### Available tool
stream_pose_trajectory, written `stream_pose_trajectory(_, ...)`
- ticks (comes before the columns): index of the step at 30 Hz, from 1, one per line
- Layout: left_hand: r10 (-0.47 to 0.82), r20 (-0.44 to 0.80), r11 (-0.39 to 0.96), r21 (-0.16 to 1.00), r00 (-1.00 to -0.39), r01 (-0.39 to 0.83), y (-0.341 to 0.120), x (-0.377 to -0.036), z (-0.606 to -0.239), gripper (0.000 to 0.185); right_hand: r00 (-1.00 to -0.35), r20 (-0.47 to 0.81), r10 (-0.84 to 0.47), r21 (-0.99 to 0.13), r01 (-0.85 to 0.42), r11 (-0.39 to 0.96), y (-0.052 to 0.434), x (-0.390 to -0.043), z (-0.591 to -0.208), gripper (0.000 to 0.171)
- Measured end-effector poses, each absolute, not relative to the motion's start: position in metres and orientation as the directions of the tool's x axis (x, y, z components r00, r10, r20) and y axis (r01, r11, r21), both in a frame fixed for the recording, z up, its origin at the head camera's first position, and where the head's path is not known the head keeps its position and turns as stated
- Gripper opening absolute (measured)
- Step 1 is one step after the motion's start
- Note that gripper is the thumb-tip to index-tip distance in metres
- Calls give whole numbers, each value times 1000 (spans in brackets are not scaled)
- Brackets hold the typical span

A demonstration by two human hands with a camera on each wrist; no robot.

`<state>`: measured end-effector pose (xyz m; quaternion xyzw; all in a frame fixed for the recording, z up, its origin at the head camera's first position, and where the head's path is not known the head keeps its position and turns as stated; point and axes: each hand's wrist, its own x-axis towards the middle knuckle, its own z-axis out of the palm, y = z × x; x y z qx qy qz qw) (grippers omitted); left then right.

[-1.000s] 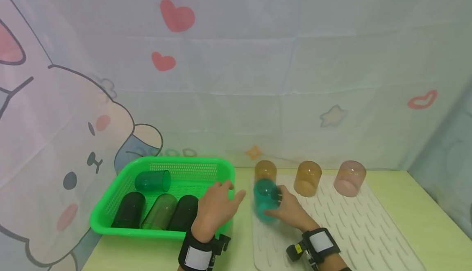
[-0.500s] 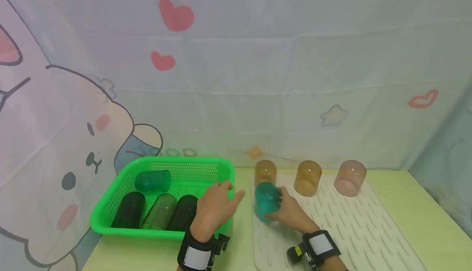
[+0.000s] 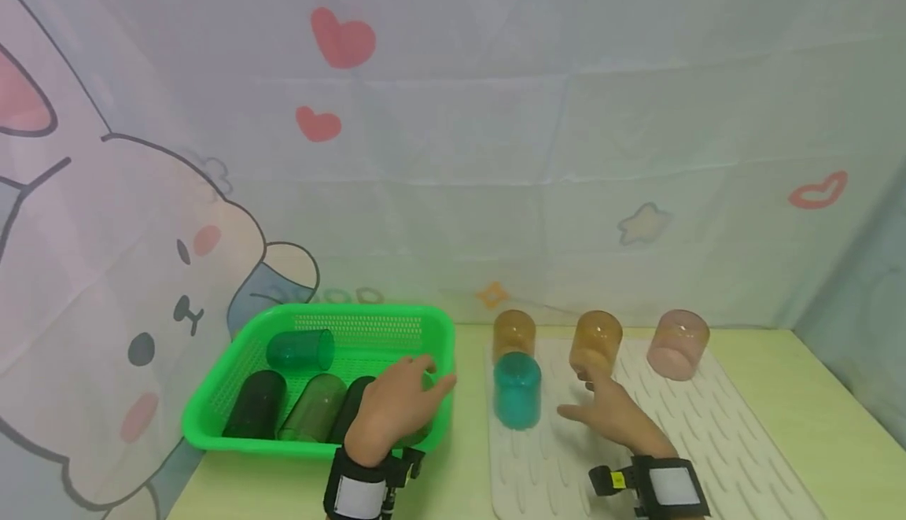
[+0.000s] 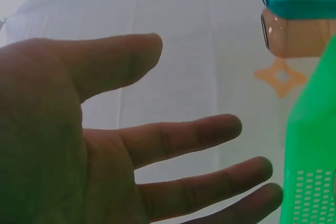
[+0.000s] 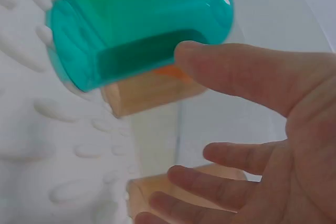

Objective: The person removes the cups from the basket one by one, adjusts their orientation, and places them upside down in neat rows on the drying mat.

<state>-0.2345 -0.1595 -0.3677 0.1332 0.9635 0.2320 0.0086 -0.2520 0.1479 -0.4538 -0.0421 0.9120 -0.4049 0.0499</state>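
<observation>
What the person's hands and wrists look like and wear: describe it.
The left hand and right hand are both ungloved. Each wrist has a black band with a white rectangular patch and a small black camera unit; the right unit bears a yellow mark.

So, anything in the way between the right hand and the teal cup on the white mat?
Nothing visible: only bare white mat lies between the right hand and the teal cup. The middle back-row cup stands beyond that gap.
</observation>
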Motion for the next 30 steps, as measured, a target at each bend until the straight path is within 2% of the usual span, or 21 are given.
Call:
stream_pose_trajectory(4, 312, 1, 859, 427, -950, 282, -170, -235, -363, 43, -991, -59, -118, -747, -35, 664, 156, -248, -447, 79)
stream_pose_trajectory(10, 443, -91, 823, 436, -892, 364, -184, -243, -350, 39, -990, -65, -122, -745, -33, 666, 159, -245, -443, 76)
stream_pose_trajectory(13, 468, -136, 829, 411, -873, 380, -188, -251, -343, 40, -991, -55, -120, -740, -40, 672, 160, -245, -442, 74)
stream_pose_trajectory(24, 488, -296, 870, 242, -821, 430, -192, -296, -337, 27, -992, -59, -115, -735, -35, 677, 166, -248, -441, 72)
stream_pose_trajectory(27, 468, -342, 884, 178, -815, 433, -190, -309, -341, 28, -991, -58, -118, -741, -36, 671, 167, -248, -441, 71)
stream_pose_trajectory(30, 432, -392, 900, 130, -812, 416, -186, -318, -347, 40, -990, -59, -128, -751, -41, 659, 165, -247, -440, 71)
